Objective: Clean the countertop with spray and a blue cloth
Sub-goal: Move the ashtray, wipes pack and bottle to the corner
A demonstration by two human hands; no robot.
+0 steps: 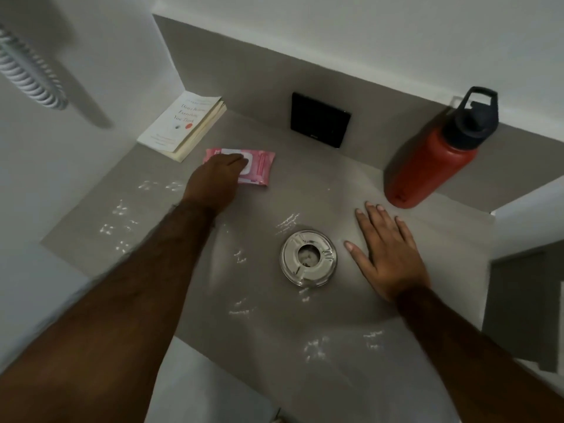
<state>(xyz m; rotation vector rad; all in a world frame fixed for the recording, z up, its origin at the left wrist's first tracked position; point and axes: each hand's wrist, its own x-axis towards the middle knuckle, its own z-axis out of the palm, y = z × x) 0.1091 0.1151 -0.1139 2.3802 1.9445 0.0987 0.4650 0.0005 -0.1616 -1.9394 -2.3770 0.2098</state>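
The grey countertop [305, 190] carries scattered white specks and streaks. My left hand [215, 181] reaches to the back left and rests on a pink pack of wipes [261, 164], fingers curled over its white lid. My right hand [387, 251] lies flat on the counter with fingers spread, just right of a clear glass ashtray [309, 257]. Neither a spray bottle nor a blue cloth is in view.
A white paperback book [180, 123] lies in the back left corner against the wall. A red water bottle [433, 160] with a dark cap stands at the back right. A black square plate [319, 120] is set in the backsplash. A coiled cord [27, 71] hangs at upper left.
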